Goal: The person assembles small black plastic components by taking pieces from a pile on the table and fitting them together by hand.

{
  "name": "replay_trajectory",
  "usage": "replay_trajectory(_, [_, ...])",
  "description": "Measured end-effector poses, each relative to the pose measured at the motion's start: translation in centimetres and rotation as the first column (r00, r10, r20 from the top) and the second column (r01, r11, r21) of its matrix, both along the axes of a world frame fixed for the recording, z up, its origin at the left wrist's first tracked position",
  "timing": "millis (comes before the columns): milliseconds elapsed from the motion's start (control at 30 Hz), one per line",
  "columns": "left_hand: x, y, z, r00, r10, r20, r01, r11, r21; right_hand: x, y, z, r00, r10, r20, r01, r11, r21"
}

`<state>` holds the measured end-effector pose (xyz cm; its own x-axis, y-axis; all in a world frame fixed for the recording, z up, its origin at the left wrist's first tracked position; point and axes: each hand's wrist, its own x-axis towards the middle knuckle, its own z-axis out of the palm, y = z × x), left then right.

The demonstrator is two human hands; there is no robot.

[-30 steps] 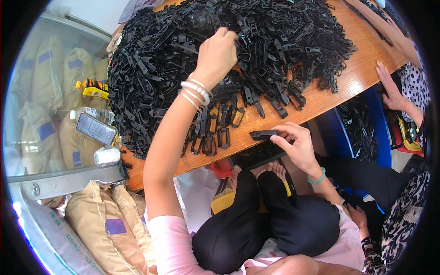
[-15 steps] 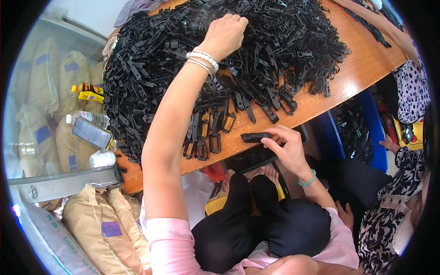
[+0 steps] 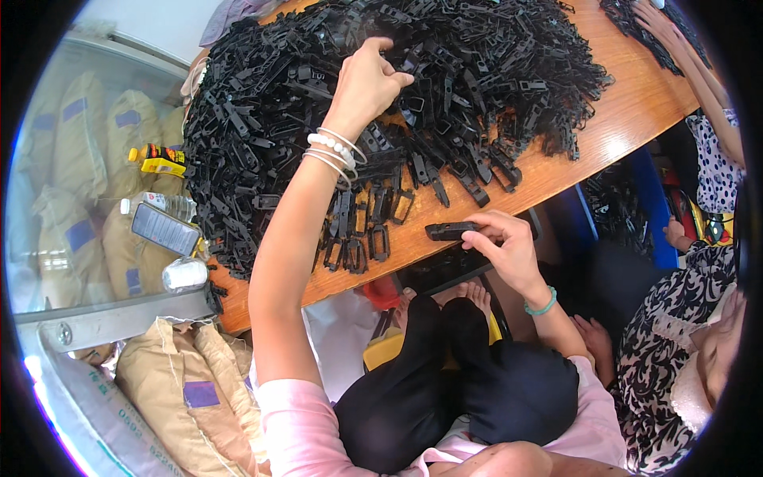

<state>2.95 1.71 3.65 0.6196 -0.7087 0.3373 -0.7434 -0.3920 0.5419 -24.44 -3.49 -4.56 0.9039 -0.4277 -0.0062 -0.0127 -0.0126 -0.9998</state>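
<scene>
Far left, tan sacks [image 3: 79,234] stood behind glass; a phone [image 3: 165,228] and a clear bottle [image 3: 173,205] crowded the table's left edge. The heap of black plastic clips [image 3: 262,119] ran close to that side. Over its middle reached the left hand [image 3: 367,86], thumb and forefinger spread apart, other fingers hidden; I couldn't tell whether it touched the heap. Right of centre, the right hand [image 3: 509,245] was out past the near edge, thumb and fingers pinching one black clip piece [image 3: 447,231], which lined up with that edge. The strip of wooden table [image 3: 636,131] widened rightward, giving elbow room, up to a co-worker's hand [image 3: 658,30] at far right.
</scene>
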Motion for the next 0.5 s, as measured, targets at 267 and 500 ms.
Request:
replay_trajectory(267, [-1.4, 2.4, 0.6, 0.502, -0.218, -0.837, -0.057, 0.957, -0.283, -0.4, 0.2, 0.3, 1.0, 0.007, -0.019, -0.004, 0.981, 0.195])
replay_trajectory(500, [-11.2, 7.4, -0.8, 0.485, -0.254, -0.837, 0.155, 0.967, -0.204, -1.5, -1.1, 2.2, 0.961, 0.06, 0.269, -0.081, 0.994, 0.067])
